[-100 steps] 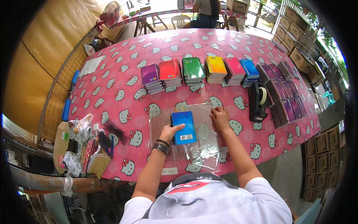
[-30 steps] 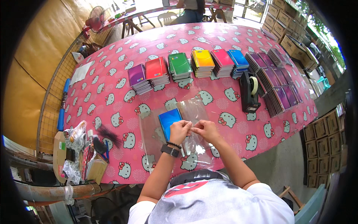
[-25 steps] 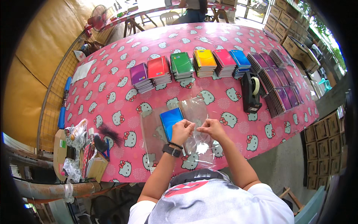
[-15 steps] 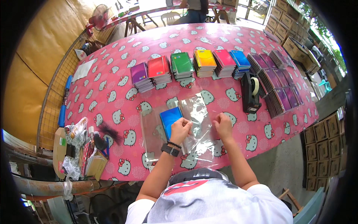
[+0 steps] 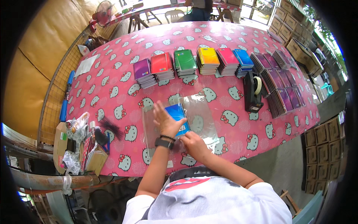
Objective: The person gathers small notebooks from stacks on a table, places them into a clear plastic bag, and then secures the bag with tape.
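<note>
A blue spiral notebook (image 5: pixel 174 111) lies on a clear plastic sheet (image 5: pixel 204 115) in front of me. My left hand (image 5: pixel 166 122) rests across the notebook's left side, fingers stretched out and thumb reaching over the cover. At the notebook's lower right corner, my right hand (image 5: pixel 195 146) has its fingertips pinched together over the plastic. What sits between them is too small to make out. Beyond the sheet stands a row of notebook stacks: purple (image 5: pixel 142 69), red (image 5: pixel 161 63), green (image 5: pixel 184 61), yellow (image 5: pixel 208 56), pink (image 5: pixel 227 57) and blue (image 5: pixel 243 58).
A black tape dispenser (image 5: pixel 253 95) stands right of the sheet, beside several more purple notebook stacks (image 5: pixel 282 100). Odds and ends in a box (image 5: pixel 59 147) crowd the table's left edge. Cartons (image 5: pixel 322 149) are piled at right. A person (image 5: pixel 198 10) is at the far table.
My right hand has moved left, from beside the plastic to the notebook's lower corner. My left hand has opened from a closed grip and shifted left. The plastic's right part now lies flatter.
</note>
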### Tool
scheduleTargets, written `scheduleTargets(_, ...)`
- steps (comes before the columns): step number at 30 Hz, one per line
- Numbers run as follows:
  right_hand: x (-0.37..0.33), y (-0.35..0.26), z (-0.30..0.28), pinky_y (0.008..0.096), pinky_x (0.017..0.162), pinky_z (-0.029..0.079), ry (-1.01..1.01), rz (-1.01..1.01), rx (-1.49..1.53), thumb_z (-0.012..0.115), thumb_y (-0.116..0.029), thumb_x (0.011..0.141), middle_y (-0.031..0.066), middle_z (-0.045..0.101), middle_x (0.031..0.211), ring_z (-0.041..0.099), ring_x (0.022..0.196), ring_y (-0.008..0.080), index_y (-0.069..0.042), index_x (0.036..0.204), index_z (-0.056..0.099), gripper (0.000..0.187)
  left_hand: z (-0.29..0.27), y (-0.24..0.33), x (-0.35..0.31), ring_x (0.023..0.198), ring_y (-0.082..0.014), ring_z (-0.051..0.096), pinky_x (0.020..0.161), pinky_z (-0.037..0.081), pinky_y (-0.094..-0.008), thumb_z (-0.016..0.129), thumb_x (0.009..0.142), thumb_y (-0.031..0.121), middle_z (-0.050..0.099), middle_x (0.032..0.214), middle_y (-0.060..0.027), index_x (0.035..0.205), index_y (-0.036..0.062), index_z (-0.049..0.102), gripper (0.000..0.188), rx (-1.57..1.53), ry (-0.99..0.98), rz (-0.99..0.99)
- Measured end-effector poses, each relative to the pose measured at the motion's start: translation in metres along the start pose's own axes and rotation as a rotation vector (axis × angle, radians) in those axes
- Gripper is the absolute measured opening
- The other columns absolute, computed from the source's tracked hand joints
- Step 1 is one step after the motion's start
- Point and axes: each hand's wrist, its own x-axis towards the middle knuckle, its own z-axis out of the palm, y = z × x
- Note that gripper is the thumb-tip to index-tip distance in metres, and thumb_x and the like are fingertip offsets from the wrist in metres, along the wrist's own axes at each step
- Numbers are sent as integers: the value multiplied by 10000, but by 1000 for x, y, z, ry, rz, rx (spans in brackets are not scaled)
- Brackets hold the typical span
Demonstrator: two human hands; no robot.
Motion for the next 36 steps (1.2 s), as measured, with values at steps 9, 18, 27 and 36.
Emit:
scheduleTargets(9,22,18,-11,351,785,452,-153,181,415,620,-69,726,107,598,925,535,907,278,-60,891,628,165,28,-51,-22,1208,-363,409,983,359,-414,784,648,375,363,1317,-287,1384,-33,87,1093,-454,-97,-46)
scheduleTargets(18,82,96,37,412,951,374,74,363,-93,589,-359,825,152,599,1110,493,1114,302,-74,1128,593,417,45,-68,-28,1167,-378,428,981,346,-415,724,724,246,388,1276,-291,1366,-77,131,932,-660,-107,7)
scheduleTargets(27,141,104,45,306,690,484,152,444,295,617,-220,822,148,664,848,638,778,199,3,927,643,248,50,-79,-27,1241,-399,317,1039,258,-427,695,749,269,303,1345,-292,1382,-65,102,930,-634,-167,-29)
scheduleTargets(36,45,62,32,349,829,460,4,626,450,622,-261,820,192,615,1065,607,969,260,0,1159,540,435,39,-72,-28,1253,-302,341,1047,260,-375,635,754,147,338,1349,-231,1385,-72,78,870,-1112,-287,-56)
